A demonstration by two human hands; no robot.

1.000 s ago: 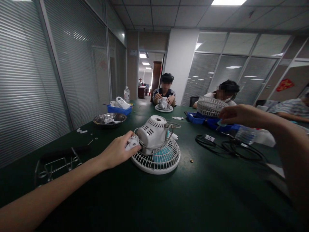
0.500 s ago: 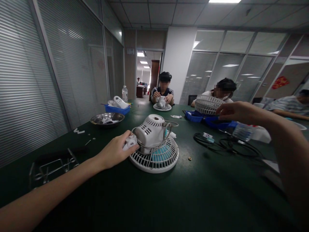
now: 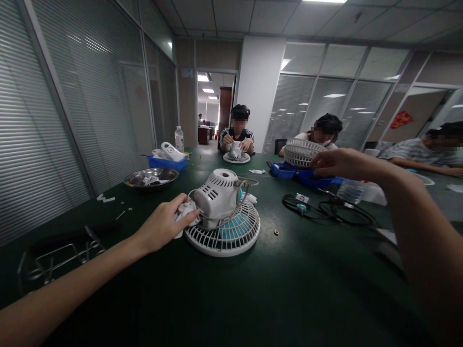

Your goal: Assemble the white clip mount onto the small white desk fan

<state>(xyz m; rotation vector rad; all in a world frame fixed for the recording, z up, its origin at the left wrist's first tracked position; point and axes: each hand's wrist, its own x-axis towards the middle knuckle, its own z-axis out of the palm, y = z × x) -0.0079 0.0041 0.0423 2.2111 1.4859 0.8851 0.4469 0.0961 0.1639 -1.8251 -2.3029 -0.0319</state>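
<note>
Head view: left hand (image 3: 169, 222) gripping white part (image 3: 186, 209) beside fan motor housing (image 3: 216, 198); right hand (image 3: 336, 163) curled near blue tray (image 3: 320, 182), can't tell if holding anything.

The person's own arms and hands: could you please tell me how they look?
The left hand and right hand are bare, without gloves or visible rings. No sleeve, watch or bracelet shows on the left forearm or right forearm. Fingernail details are too small to tell.
</note>
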